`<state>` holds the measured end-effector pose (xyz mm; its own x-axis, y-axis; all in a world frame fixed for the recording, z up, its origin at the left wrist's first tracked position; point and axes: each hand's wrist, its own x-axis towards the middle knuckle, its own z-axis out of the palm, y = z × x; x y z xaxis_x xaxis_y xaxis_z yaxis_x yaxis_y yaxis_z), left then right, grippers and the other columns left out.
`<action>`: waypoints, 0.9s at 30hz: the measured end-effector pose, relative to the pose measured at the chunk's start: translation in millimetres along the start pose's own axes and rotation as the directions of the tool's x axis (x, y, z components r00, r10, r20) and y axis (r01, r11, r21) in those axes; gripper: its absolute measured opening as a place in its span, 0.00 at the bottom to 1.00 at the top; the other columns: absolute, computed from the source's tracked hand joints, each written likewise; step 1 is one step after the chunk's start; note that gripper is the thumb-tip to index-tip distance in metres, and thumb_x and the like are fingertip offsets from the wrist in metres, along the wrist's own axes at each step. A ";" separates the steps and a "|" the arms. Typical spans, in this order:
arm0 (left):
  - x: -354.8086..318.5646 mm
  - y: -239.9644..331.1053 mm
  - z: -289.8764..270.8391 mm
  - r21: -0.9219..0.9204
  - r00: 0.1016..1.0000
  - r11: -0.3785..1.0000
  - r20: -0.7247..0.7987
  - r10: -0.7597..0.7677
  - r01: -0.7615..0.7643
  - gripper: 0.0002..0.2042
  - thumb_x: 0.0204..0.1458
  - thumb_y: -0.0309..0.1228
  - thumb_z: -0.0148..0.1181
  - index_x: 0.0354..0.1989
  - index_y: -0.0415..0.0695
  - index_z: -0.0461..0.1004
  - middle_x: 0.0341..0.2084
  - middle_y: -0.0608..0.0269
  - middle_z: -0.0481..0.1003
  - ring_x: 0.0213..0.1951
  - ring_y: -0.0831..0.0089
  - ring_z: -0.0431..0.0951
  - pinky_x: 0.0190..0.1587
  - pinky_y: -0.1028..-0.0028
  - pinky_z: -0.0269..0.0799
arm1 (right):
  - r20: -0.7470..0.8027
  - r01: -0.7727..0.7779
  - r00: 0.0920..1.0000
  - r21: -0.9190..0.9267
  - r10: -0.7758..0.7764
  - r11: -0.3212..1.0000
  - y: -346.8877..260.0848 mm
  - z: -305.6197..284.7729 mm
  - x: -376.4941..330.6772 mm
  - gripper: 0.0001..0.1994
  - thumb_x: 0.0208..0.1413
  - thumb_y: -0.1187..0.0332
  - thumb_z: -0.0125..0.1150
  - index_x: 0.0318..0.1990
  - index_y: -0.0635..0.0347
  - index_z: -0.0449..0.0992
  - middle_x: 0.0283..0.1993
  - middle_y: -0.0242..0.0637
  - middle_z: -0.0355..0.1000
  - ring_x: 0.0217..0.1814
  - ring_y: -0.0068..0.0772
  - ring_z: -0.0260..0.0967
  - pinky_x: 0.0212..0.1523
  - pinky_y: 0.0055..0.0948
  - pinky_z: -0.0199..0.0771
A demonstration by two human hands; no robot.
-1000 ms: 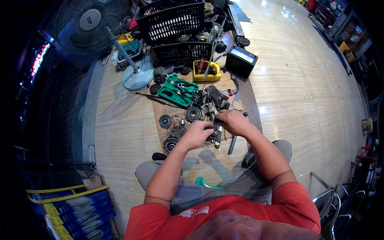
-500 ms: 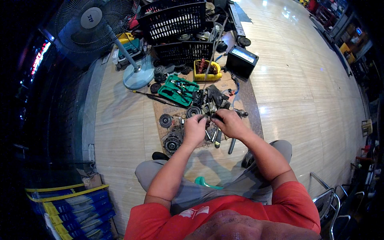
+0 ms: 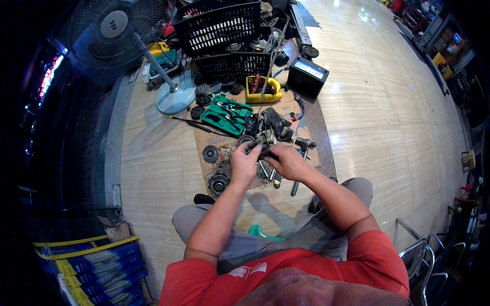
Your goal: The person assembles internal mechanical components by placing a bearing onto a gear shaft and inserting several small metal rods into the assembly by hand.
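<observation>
I sit on a low green stool [image 3: 264,233] above a cardboard sheet [image 3: 203,136] strewn with dark metal parts. My left hand [image 3: 245,164] and my right hand [image 3: 287,161] meet over it, both gripping one small dark metal part [image 3: 264,150] between the fingertips. Round disc-shaped parts [image 3: 210,153] and a larger round part [image 3: 219,181] lie left of my left hand. Loose metal tools [image 3: 298,178] lie under and right of my right hand.
A green tool case [image 3: 225,114] lies open beyond my hands, a yellow tub [image 3: 262,91] and black box [image 3: 307,77] behind it. Black crates [image 3: 218,23] and a standing fan [image 3: 120,31] stand farther back. Blue-yellow boxes [image 3: 97,265] lower left, metal chair [image 3: 419,252] lower right.
Both hands have shifted slightly forward and closer together over the cardboard, still holding the small dark part between them.
</observation>
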<state>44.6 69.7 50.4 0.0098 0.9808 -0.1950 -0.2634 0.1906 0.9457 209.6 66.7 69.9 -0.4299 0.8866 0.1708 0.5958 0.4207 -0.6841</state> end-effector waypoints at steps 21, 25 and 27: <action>-9.5 15.3 4.2 0.151 0.974 0.988 0.218 -0.061 0.028 0.08 0.59 0.25 0.53 0.42 0.34 0.73 0.31 0.62 0.77 0.31 0.77 0.77 0.37 0.76 0.75 | -0.155 -0.015 0.987 0.224 0.051 0.974 2.8 -22.1 7.0 0.10 0.57 0.68 0.56 0.42 0.65 0.75 0.38 0.51 0.74 0.40 0.50 0.73 0.41 0.39 0.72; -7.8 13.4 2.0 0.154 0.964 0.988 0.260 -0.045 0.004 0.08 0.59 0.25 0.53 0.42 0.35 0.73 0.30 0.64 0.77 0.31 0.77 0.77 0.36 0.76 0.74 | -0.013 -0.164 0.983 0.363 0.182 0.917 -0.8 -22.3 4.9 0.10 0.57 0.70 0.55 0.43 0.67 0.75 0.34 0.50 0.74 0.36 0.42 0.74 0.39 0.34 0.72; -8.4 15.5 2.0 0.153 0.963 0.988 0.265 -0.051 0.010 0.08 0.59 0.25 0.53 0.41 0.34 0.74 0.30 0.64 0.77 0.31 0.78 0.77 0.36 0.77 0.74 | 0.005 -0.151 0.987 0.358 0.160 0.921 1.9 -23.6 4.5 0.11 0.57 0.70 0.55 0.43 0.67 0.75 0.33 0.49 0.74 0.35 0.40 0.74 0.38 0.33 0.72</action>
<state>42.4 64.5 67.3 0.2787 0.9457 -0.1672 -0.1124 0.2050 0.9723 224.8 76.1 86.1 -0.3329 0.9413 0.0555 0.3708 0.1848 -0.9102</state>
